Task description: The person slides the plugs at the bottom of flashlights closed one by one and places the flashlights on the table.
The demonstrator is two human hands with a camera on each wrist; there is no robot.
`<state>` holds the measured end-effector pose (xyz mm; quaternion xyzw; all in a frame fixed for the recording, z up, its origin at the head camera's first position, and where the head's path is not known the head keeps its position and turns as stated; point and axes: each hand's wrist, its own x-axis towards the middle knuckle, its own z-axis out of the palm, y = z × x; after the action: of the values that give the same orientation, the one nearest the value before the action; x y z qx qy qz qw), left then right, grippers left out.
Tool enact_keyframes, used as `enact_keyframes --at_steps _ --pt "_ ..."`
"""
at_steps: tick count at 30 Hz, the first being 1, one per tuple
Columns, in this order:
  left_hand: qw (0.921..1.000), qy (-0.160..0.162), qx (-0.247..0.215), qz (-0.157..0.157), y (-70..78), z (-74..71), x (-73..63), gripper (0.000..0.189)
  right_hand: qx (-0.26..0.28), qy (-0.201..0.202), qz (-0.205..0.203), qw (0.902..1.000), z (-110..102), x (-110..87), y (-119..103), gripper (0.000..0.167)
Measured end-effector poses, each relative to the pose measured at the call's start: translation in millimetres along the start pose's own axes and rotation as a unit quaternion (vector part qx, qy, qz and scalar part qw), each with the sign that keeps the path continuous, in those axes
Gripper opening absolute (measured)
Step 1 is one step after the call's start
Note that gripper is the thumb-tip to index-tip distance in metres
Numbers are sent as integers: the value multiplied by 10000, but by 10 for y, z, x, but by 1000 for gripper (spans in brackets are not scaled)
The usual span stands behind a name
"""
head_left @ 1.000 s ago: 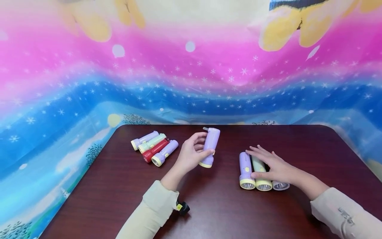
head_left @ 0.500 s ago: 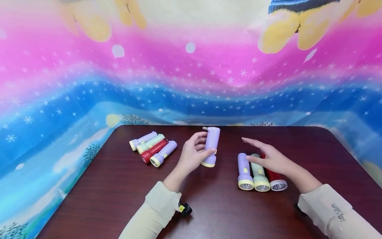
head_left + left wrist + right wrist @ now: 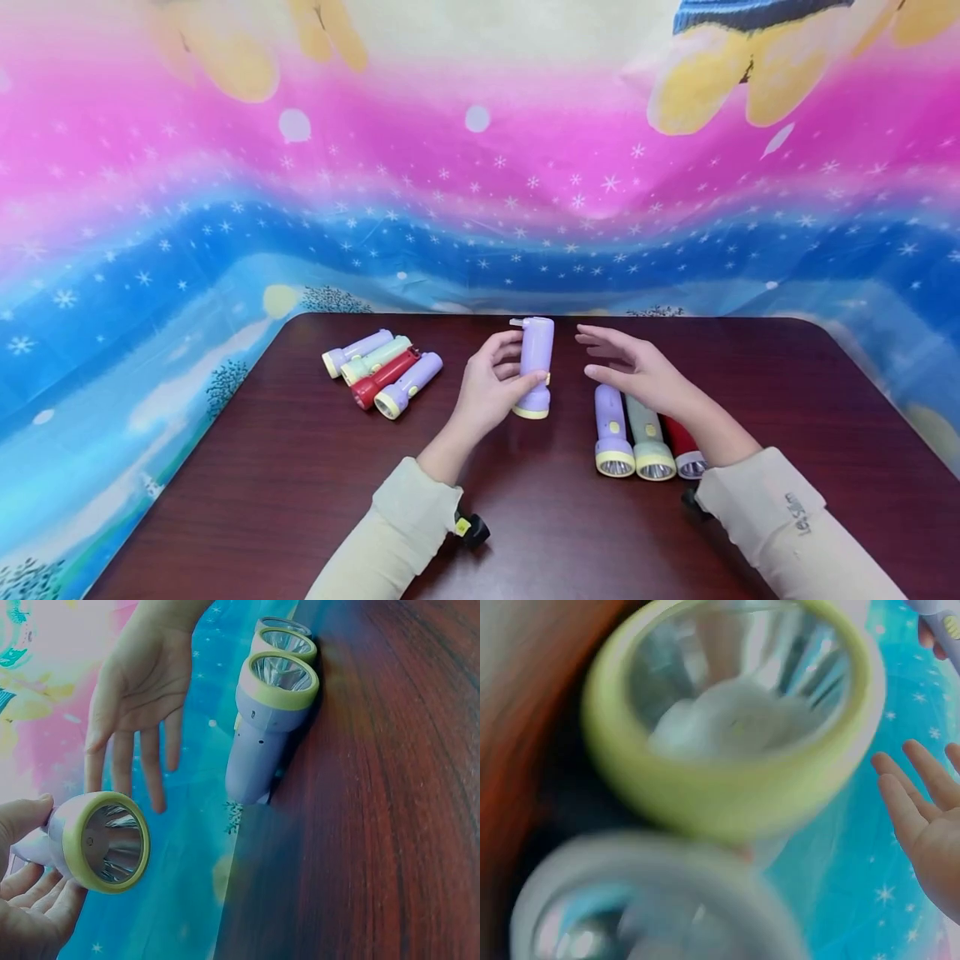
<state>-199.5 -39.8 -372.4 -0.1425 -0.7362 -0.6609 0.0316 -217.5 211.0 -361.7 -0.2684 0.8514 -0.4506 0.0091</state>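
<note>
In the head view my left hand (image 3: 487, 383) grips a purple flashlight (image 3: 536, 358) above the middle of the table, its yellow-rimmed lamp end down. The left wrist view shows that flashlight's reflector (image 3: 112, 844) facing the camera. My right hand (image 3: 637, 367) hovers with fingers extended, apart from the held flashlight and holding nothing. Below it lie a purple flashlight (image 3: 611, 425), a pale green flashlight (image 3: 649, 437) and a red flashlight (image 3: 684, 446), side by side with lamps toward me. My right hand and forearm partly cover the red one.
On the left of the table (image 3: 262, 500) lies a slanted row: a purple flashlight (image 3: 360, 350), a green flashlight (image 3: 378, 358), a red flashlight (image 3: 384, 377) and another purple flashlight (image 3: 408, 385). A patterned cloth (image 3: 480, 225) hangs behind the table's back edge.
My right hand has lifted off the right-hand row and moved left toward the held flashlight, uncovering part of the row. My left hand has shifted slightly right, still gripping its flashlight.
</note>
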Motion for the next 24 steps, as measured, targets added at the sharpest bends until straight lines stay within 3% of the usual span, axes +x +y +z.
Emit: enact_keyframes --at_steps 13,24 --pt "9996 42 -243 141 -48 58 0 56 655 248 16 9975 117 228 -207 55" --pt "9989 53 -340 306 -36 63 -16 54 699 534 -130 9960 223 325 -303 54"
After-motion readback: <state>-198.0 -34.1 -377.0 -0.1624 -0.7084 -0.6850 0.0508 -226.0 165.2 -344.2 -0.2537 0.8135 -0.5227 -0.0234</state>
